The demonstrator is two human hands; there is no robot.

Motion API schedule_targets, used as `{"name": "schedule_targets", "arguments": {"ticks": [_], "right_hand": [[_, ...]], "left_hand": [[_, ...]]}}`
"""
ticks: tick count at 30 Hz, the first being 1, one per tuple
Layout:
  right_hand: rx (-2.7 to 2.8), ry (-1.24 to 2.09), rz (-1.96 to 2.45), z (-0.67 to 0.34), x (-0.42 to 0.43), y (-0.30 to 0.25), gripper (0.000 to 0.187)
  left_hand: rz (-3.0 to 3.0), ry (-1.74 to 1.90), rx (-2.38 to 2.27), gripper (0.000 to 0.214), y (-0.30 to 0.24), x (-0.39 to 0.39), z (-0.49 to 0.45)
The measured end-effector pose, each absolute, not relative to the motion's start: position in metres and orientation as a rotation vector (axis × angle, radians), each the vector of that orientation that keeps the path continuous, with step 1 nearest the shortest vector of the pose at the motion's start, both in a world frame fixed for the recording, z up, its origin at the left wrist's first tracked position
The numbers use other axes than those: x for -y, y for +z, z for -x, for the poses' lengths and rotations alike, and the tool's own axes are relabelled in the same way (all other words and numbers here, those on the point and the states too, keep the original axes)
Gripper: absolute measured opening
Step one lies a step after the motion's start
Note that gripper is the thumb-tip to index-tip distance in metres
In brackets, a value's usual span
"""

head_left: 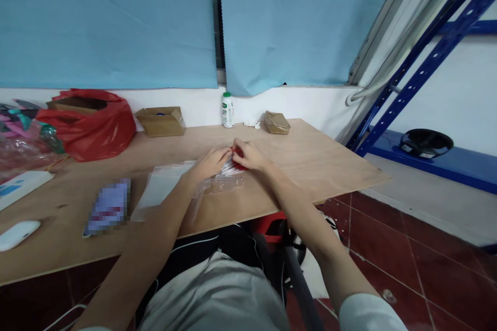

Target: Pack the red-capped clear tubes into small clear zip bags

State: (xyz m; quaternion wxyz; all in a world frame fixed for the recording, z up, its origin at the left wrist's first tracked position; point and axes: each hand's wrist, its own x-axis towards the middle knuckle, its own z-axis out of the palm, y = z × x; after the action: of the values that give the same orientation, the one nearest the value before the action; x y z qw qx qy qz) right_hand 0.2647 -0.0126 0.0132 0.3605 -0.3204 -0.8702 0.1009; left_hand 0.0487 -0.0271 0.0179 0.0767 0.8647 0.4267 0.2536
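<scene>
Both hands meet over the middle of the wooden table (318, 155). Pinched fingers of my right hand (250, 156) hold a small red item (238, 158), whose kind I cannot make out. My left hand (212, 163) is closed too, its fingertips close against the same red item; what they grip is partly hidden. Just below the hands lies a shiny clear plastic wrapper (230, 169) with thin bright lines along it. To the left, flat clear plastic bags (161, 186) are spread on the table, partly under my left forearm.
At the back stand a red plastic bag (104, 126), an open cardboard box (161, 121), a white bottle with green cap (228, 111) and a small brown package (277, 122). A blurred phone (108, 207) and white mouse (18, 235) lie left. A blue shelf rack (423, 62) rises right.
</scene>
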Motion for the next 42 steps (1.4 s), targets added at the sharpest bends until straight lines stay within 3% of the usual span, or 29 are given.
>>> {"name": "schedule_targets", "arguments": {"ticks": [12,28,35,42], "right_hand": [[2.271,0.159,0.731,-0.259,0.017,0.015,0.001],[2.468,-0.183,0.836,-0.258,0.011,0.012,0.022],[2.358,0.071,0.857,-0.264,0.012,0.017,0.023],[2.300,0.170,0.830,-0.262,0.009,0.011,0.015]], "left_hand": [[-2.646,0.758,-1.272,0.042,0.014,0.020,-0.049],[-2.776,0.549,-1.363,0.041,0.031,0.028,-0.044],[-2.684,0.776,-1.348,0.037,0.031,0.027,-0.044],[-2.663,0.721,-1.484,0.037,0.028,0.037,-0.052]]}}
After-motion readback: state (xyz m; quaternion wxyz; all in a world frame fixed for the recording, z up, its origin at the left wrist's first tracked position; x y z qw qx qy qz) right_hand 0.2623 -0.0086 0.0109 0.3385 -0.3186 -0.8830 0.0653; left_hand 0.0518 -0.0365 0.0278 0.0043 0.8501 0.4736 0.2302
